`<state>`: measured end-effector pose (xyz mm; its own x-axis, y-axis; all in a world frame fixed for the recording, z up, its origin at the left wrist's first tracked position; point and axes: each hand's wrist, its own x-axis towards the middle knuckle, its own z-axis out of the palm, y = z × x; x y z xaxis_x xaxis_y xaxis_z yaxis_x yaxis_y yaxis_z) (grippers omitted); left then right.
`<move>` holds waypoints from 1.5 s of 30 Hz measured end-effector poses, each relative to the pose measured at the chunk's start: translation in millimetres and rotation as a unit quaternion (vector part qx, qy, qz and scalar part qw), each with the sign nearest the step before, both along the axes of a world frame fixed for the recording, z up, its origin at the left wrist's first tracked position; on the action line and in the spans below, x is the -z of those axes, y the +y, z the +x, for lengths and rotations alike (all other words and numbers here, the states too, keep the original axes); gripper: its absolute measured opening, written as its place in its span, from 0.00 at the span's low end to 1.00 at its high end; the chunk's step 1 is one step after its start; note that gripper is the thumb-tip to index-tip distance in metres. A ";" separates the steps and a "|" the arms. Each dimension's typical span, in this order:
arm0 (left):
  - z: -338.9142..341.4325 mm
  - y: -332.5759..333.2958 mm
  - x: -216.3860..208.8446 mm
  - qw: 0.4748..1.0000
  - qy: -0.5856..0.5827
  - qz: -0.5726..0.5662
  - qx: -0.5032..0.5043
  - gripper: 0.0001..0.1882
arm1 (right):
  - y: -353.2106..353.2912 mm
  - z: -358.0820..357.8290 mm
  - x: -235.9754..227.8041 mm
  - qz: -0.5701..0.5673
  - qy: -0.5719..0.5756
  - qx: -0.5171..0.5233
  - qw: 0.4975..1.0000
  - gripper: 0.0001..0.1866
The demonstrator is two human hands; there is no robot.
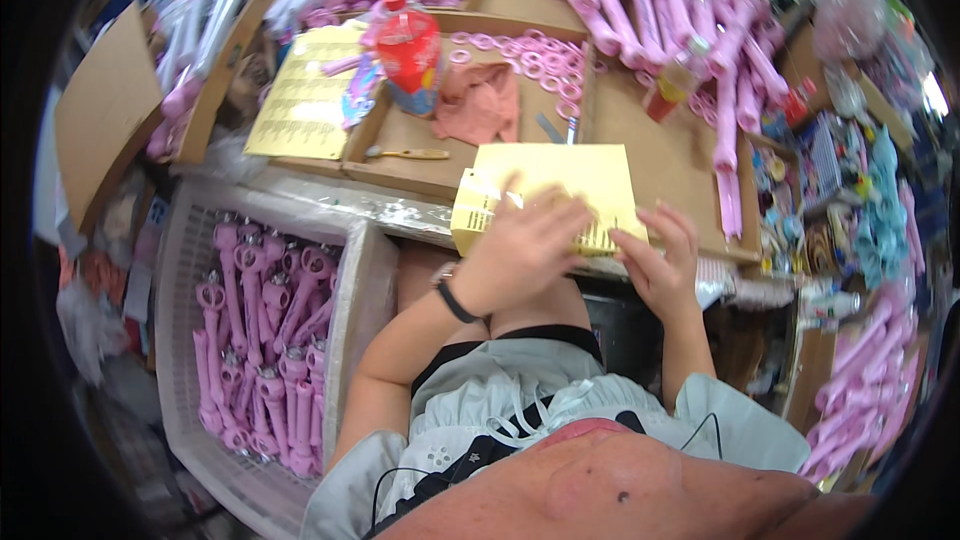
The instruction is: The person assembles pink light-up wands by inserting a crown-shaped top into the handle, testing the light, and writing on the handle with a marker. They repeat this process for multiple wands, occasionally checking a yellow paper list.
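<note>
A yellow printed paper sheet (560, 165), perhaps a small stack, lies across the front edge of the workbench before me. My left hand (535, 240) is over its middle, with the fingers smeared by motion. Whether those fingers press on the paper or grip it cannot be made out. At the sheet's lower right corner is my right hand (660, 255). Its thumb reaches onto the paper while the other fingers are apart and lightly bent. A black band is on my left wrist.
A white crate (175, 340) of pink plastic handle-like parts (270, 390) stands at my left. On the bench are a red bottle (410, 55), an orange cloth (480, 105), a brush (408, 153), pink rings (540, 60), another yellow sheet (305, 100) and piled pink parts (670, 10).
</note>
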<state>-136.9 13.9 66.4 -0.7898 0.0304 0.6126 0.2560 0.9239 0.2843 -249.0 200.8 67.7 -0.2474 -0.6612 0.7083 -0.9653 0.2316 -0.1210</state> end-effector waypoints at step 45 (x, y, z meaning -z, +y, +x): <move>47.5 -39.2 99.7 0.993 0.038 0.106 -0.043 0.12 | 45.0 -9.9 60.3 0.056 -0.203 -0.044 0.977 0.22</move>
